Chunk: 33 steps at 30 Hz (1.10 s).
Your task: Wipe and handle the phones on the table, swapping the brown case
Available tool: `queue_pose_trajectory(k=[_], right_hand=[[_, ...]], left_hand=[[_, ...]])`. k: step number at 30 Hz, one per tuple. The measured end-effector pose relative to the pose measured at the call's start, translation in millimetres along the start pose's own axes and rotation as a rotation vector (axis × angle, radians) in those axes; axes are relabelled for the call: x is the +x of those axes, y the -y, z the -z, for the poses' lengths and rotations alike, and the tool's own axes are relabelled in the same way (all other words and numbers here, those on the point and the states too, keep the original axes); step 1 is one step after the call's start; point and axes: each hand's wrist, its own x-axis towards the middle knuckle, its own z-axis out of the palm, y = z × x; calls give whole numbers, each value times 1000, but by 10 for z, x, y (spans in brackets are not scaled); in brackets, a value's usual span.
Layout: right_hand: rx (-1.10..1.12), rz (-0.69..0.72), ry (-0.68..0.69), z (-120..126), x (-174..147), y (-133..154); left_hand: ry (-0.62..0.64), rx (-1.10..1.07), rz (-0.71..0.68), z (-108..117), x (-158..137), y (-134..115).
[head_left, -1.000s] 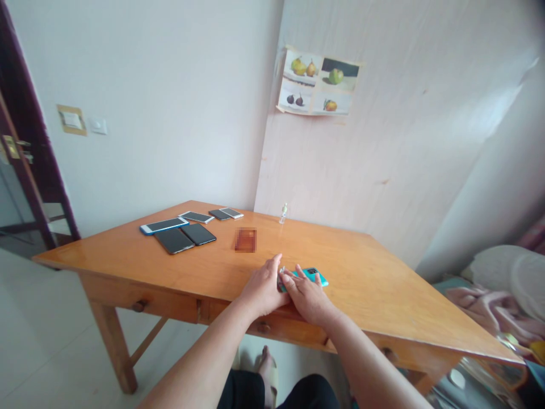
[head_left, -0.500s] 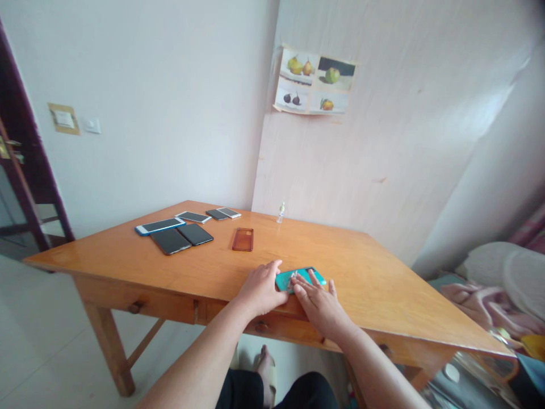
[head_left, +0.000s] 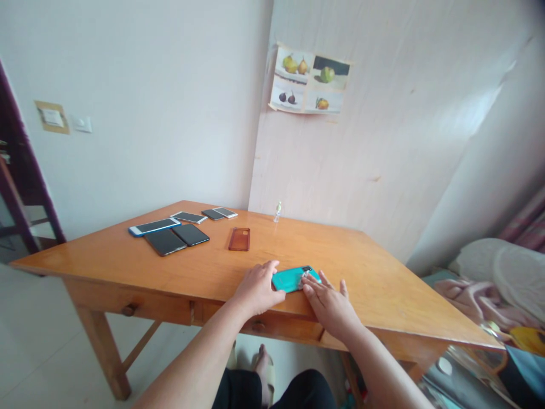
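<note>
A turquoise smartphone [head_left: 289,279] lies back up near the table's front edge, its dark camera block at the far right corner. My left hand [head_left: 258,289] grips its left end, with the thumb at the near edge and the fingers at the far edge. On the phone's right half, the fingertips of my right hand [head_left: 330,298] press a small crumpled white tissue [head_left: 303,280] against the back. Part of the tissue is hidden under those fingers. Beyond my left hand is a reddish-brown clear phone case [head_left: 239,239], lying flat.
Several phones lie at the left of the wooden table [head_left: 340,250], among them a blue-cased one [head_left: 154,227] and a black one [head_left: 166,242]. A small clear bottle [head_left: 278,212] stands near the wall. Bedding [head_left: 489,264] is piled at the right.
My right hand has slid the tissue rightward across the phone's back, toward the camera end. My left hand keeps its grip on the phone. The view has shifted slightly right.
</note>
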Motion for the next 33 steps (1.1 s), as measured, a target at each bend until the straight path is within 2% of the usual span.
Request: queue_pose_trajectory(k=[2,4,6,9,11,13,17,19,23,25,27,31,33], right_hand=[[-38,-129,-21,31,44,-95],[-67,-173,-30,29,37,-91],[-75,-98,-34,-8,-36,36],[-33,109,-21,-73,-186,298],[1,167,-13,-90,-229,365],[9,110,-24,-81,-198,293],[-23,-114,-80,-43,-74,38],[-25,-132,-90,-44,-80,52],[23,105,-33,-82,-200,328],[37,161,-16,-84,-209,388],[23,95,-22,-62,-149,312],[-31,-161,-59,0,43,10],[-37,-198,-70,-2,72,-23]], left_hand=[[13,0,-4,5,1,-3],[18,2,-1,9,3,-9],[14,2,4,13,2,-18],[11,1,5,19,-5,-28],[16,6,4,23,-7,-28],[21,11,-2,24,-4,-22],[17,15,-31,10,14,-4],[13,16,-46,2,18,2],[-10,8,-50,-3,9,2],[-19,5,-49,1,3,2],[-15,8,-54,7,4,3],[-4,15,-63,5,18,11],[-4,12,-63,-5,24,17]])
